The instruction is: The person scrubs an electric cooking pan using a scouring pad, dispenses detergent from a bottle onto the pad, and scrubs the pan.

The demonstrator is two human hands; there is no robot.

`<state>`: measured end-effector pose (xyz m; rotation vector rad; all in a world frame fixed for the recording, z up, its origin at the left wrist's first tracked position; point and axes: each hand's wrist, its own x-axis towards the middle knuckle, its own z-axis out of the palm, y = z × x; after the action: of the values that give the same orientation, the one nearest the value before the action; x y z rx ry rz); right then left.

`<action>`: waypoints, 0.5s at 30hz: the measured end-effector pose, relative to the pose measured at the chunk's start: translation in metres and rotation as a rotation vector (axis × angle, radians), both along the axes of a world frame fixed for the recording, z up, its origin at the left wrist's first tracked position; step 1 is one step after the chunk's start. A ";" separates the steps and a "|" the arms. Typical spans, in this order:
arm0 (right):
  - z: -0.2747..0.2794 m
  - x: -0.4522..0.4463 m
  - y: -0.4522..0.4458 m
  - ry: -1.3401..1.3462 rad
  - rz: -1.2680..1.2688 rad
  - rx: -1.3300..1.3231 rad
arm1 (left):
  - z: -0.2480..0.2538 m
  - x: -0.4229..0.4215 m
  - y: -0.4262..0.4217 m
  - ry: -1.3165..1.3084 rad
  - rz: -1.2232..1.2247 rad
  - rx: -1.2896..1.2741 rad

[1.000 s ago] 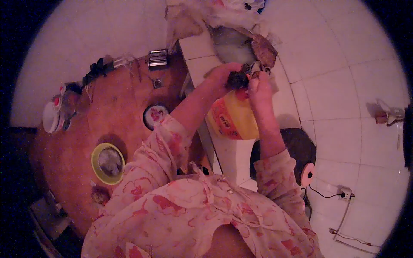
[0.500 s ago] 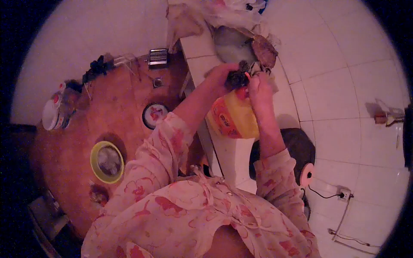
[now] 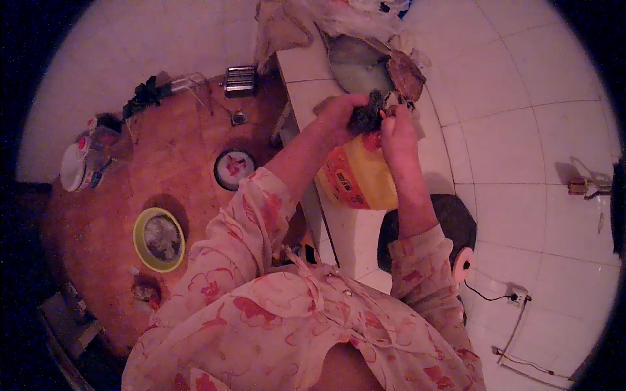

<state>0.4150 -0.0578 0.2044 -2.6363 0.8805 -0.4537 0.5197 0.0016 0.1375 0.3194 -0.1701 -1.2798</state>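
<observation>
My left hand [image 3: 340,116] is closed around a dark grey, rough clump [image 3: 367,117] that looks like a scouring pad. Close beside it, my right hand [image 3: 400,130] has its fingers pinched together at a small thing with an orange-red part and thin dark pieces; its kind is too blurred to tell. Below both hands, on the white counter [image 3: 357,238], stands a large yellow oil jug [image 3: 365,176] with a red cap [image 3: 372,141], partly covered by my right forearm. Just beyond the hands are a greyish round pan or lid [image 3: 357,65] and a brown object [image 3: 405,75].
Plastic bags [image 3: 345,23] lie at the counter's far end. A black appliance [image 3: 430,228] sits at right, near a wired wall socket [image 3: 517,296]. On the wooden floor are a yellow-green basin [image 3: 138,244], a round patterned dish [image 3: 225,177] and a shiny metal box [image 3: 240,81].
Both hands have shifted slightly to the right in view, staying close together above the jug. The camera view has moved a little. Both hands keep their grip.
</observation>
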 end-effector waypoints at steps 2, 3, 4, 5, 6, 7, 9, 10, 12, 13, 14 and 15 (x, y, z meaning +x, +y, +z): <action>0.003 0.000 0.003 -0.054 0.037 0.027 | -0.008 0.002 -0.005 0.026 -0.044 -0.086; 0.003 0.000 0.004 -0.055 0.036 0.024 | -0.008 0.001 -0.004 0.021 -0.023 -0.062; 0.002 0.000 0.004 -0.072 0.039 0.030 | -0.008 0.001 -0.003 0.015 -0.002 -0.038; 0.002 0.000 0.004 -0.089 0.040 0.037 | -0.007 0.001 -0.003 0.013 -0.004 -0.039; 0.001 0.000 0.002 -0.090 0.038 0.036 | -0.007 0.002 -0.002 0.035 -0.029 -0.045; -0.001 0.000 -0.001 -0.033 0.032 0.004 | -0.007 0.003 -0.001 0.056 -0.054 -0.052; -0.001 -0.001 -0.001 0.021 0.026 -0.031 | -0.008 0.003 0.002 0.027 -0.046 -0.096; 0.001 -0.002 0.002 0.028 -0.011 0.000 | -0.009 0.001 0.006 0.000 -0.037 -0.138; 0.002 -0.003 0.002 0.026 -0.056 0.023 | -0.006 -0.005 0.010 -0.294 0.120 -0.163; -0.003 -0.003 -0.001 0.008 -0.046 0.013 | -0.004 -0.005 0.014 -0.443 0.187 -0.182; -0.007 -0.005 -0.005 -0.014 -0.041 0.005 | -0.002 -0.005 0.017 -0.587 0.265 -0.193; -0.014 -0.003 -0.011 -0.023 -0.058 -0.080 | 0.008 -0.003 0.020 -0.393 0.155 -0.103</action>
<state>0.4124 -0.0691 0.1906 -2.6776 0.9524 -0.5428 0.5167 0.0220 0.1459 0.4842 -0.5343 -1.0412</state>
